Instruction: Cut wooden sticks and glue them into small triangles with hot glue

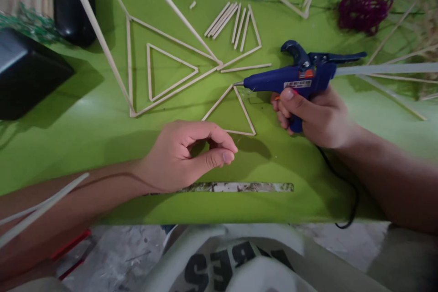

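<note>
our right hand [316, 116] grips the glue gun [294, 77], nozzle at the stick triangle [248, 116]; our left hand [186, 155] rests loosely curled, empty, near it.

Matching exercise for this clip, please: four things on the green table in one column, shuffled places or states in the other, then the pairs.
Things:
1. glue gun
2. small stick triangle
3. loose cut sticks
4. purple yarn

Places or states:
A. bundled at the far right of the table
B. gripped in the right hand, nozzle pointing left
C. lying side by side at the far middle
D. flat between the two hands, its top corner at the nozzle

Pairs: 1-B, 2-D, 3-C, 4-A
</note>
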{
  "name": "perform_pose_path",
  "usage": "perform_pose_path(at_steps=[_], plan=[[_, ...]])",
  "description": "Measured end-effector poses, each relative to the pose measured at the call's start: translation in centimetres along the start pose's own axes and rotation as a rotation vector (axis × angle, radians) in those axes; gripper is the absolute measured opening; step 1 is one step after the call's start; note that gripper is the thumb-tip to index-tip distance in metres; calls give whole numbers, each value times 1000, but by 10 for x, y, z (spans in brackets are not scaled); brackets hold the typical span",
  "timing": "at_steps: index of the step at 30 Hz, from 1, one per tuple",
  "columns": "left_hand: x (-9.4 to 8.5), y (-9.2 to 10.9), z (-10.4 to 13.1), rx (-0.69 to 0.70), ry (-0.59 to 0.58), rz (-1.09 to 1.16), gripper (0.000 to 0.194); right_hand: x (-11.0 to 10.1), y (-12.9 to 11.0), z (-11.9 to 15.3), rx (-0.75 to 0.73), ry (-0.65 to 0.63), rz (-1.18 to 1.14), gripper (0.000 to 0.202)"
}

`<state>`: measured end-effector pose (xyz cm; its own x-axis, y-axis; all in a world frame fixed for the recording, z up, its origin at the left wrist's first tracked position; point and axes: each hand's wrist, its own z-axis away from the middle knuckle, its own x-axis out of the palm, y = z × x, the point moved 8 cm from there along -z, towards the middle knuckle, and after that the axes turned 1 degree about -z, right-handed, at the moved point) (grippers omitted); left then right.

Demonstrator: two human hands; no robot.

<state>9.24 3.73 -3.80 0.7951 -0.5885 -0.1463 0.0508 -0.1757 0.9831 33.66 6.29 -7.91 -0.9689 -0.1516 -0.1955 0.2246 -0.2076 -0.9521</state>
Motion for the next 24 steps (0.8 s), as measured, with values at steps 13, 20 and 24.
perform_pose_path(at_steps=[13, 20, 24], plan=[[0, -3, 2, -65, 6, -18, 15, -2, 2, 1, 19, -8, 23, 61], [-1, -3, 2, -68, 2, -9, 15, 4, -5, 1, -21, -60, -25, 58], [-1, -3, 3, -66, 2, -11, 15, 3, -5, 2, -18, -55, -33, 57]])
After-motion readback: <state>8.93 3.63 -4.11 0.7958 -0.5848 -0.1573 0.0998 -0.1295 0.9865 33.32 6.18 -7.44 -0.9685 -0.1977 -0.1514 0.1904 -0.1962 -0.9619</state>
